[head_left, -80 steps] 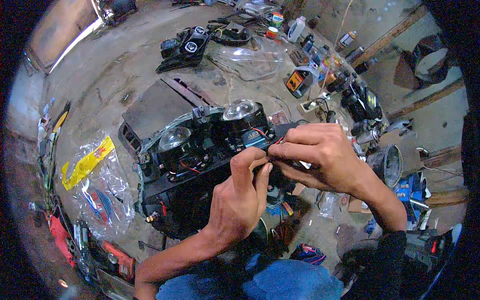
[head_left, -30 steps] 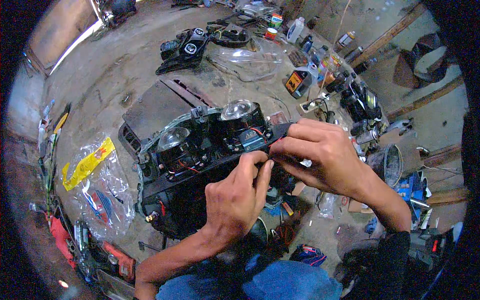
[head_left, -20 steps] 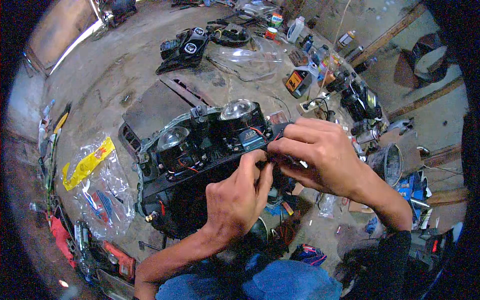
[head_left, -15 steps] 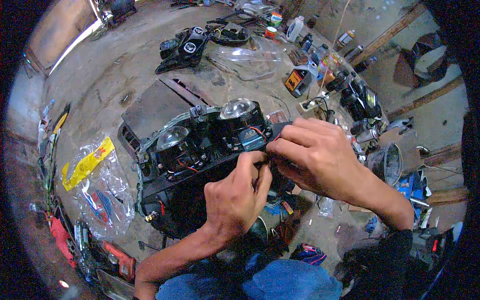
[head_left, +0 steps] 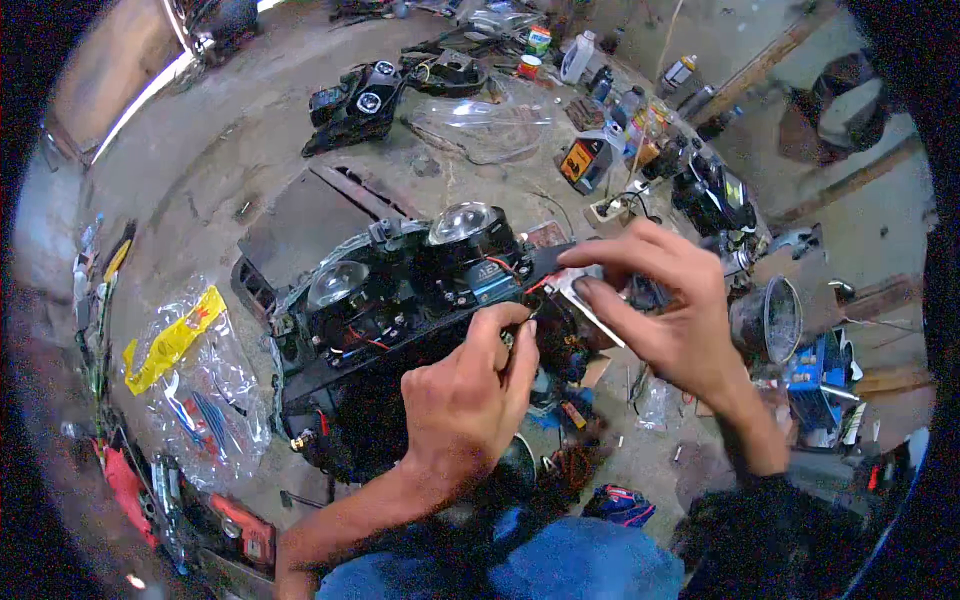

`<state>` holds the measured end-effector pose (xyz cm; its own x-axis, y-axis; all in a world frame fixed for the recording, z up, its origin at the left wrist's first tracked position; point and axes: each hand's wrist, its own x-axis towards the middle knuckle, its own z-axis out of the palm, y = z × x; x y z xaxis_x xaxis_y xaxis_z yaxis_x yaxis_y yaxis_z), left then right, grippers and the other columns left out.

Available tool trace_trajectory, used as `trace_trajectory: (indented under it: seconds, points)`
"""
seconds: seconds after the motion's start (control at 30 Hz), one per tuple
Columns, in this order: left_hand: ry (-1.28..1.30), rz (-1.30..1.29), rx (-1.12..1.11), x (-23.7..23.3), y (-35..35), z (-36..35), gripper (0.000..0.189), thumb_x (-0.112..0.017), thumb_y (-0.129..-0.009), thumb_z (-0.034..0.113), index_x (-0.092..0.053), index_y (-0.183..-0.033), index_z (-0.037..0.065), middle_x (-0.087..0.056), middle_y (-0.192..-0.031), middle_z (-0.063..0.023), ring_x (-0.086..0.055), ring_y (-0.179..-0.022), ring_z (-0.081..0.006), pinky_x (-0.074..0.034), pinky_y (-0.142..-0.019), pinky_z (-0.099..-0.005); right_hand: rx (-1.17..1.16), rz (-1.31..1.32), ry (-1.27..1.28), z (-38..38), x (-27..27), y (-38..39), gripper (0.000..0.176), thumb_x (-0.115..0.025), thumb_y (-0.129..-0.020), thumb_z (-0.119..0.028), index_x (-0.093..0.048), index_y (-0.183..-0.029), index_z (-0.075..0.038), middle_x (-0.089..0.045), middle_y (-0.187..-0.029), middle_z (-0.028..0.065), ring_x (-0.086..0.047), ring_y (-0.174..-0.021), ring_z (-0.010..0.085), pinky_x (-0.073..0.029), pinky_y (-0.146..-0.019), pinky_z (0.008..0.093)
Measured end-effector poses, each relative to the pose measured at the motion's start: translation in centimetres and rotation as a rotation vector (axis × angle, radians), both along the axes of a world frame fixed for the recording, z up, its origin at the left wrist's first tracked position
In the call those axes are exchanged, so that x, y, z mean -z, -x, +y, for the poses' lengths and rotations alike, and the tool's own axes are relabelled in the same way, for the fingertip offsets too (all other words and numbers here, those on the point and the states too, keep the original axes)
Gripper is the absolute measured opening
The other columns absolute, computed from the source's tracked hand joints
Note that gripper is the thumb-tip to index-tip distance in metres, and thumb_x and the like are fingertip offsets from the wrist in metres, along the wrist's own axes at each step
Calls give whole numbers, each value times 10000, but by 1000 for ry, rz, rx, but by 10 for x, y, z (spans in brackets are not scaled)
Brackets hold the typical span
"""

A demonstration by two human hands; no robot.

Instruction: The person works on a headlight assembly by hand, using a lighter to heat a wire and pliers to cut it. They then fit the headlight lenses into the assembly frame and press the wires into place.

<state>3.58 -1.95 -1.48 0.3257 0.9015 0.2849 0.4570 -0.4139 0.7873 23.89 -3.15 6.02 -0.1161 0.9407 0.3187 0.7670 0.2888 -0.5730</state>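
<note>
A black headlight housing with two round projector lenses, a left lens and a right lens, lies in front of me. A small blue-and-black module with red wires sits beside the right lens. My left hand pinches thumb against forefinger at the housing's near edge, below the module; what is between them is too small to make out. My right hand hovers over the housing's right end, thumb and forefinger apart, slightly blurred. A pale strip shows just under its thumb.
A clear plastic bag with a yellow strip lies at left. Another headlight unit stands farther back. Bottles, a black jug and a power strip line the right, with a bucket nearer. An orange case lies lower left.
My right hand has come away from the left hand, moving up and right, and its fingers have parted, uncovering the pale strip. The left hand keeps its pinch nearly in place.
</note>
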Motion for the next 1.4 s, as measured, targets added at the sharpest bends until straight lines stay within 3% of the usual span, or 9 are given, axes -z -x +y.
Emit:
trace_trajectory:
  seconds: [0.13,0.27,0.47,0.63,0.73,0.9,1.03,1.33,1.4]
  points:
    - [68,-24,14,-5,0,2,174,-773,-978,151,-684,-1126,124,-697,-688,-72,-719,-578,-225,-510,-515,-366,364,324,77,-39,42,31,218,-800,-868,-39,-801,-1086,-48,-705,-977,90,-693,-844,186,-556,-774,316]
    - [101,-64,26,-5,0,5,158,-780,-981,152,-711,-1117,109,-728,-723,-91,-728,-595,-171,-537,-561,-309,447,451,-34,-43,82,64,297,-807,-838,-18,-776,-1133,-36,-684,-1071,115,-713,-1026,250,-570,-896,348]
    - [219,45,3,-26,-1,9,124,-771,-999,112,-770,-1072,11,-786,-845,-33,-678,-738,-45,-557,-685,-244,511,589,-121,-39,107,78,299,-853,-820,-96,-775,-1106,-63,-665,-1060,113,-676,-1033,281,-548,-909,378]
    - [184,205,97,-45,11,21,126,-801,-955,76,-794,-1080,59,-661,-693,-24,-503,-542,-43,-424,-524,-239,547,512,-180,-37,109,79,186,-846,-845,-149,-809,-1020,-97,-660,-988,90,-643,-962,294,-540,-852,398]
    - [-183,309,241,-56,22,40,195,-794,-950,53,-789,-1144,73,-695,-749,-34,-542,-558,-33,-427,-516,-247,588,524,-242,-34,110,80,219,-907,-782,-151,-812,-965,-75,-664,-931,73,-660,-895,257,-537,-786,375]
    - [-453,693,681,-97,18,67,300,-795,-912,114,-753,-1204,166,-750,-835,-32,-687,-593,-231,-548,-536,-374,551,539,-267,-34,111,80,177,-869,-829,-188,-796,-949,-80,-652,-949,87,-641,-923,299,-529,-823,414]
    - [-469,767,813,-99,5,89,320,-763,-951,171,-706,-1266,195,-771,-878,-64,-734,-654,-276,-572,-538,-403,541,596,-275,-34,114,81,157,-846,-854,-198,-782,-935,-80,-644,-959,91,-633,-939,310,-523,-854,429]
    - [-393,866,955,-100,-6,102,218,-764,-957,192,-708,-1167,170,-764,-872,-72,-724,-653,-319,-576,-551,-428,495,613,-221,-36,113,77,168,-830,-858,-190,-776,-968,-75,-616,-981,78,-621,-966,293,-522,-878,421]
    - [-390,834,964,-100,-6,103,220,-774,-950,193,-708,-1157,158,-760,-868,-80,-724,-655,-326,-581,-559,-427,513,599,-275,-34,113,77,191,-879,-803,-145,-786,-952,-69,-639,-955,71,-635,-899,266,-526,-803,387]
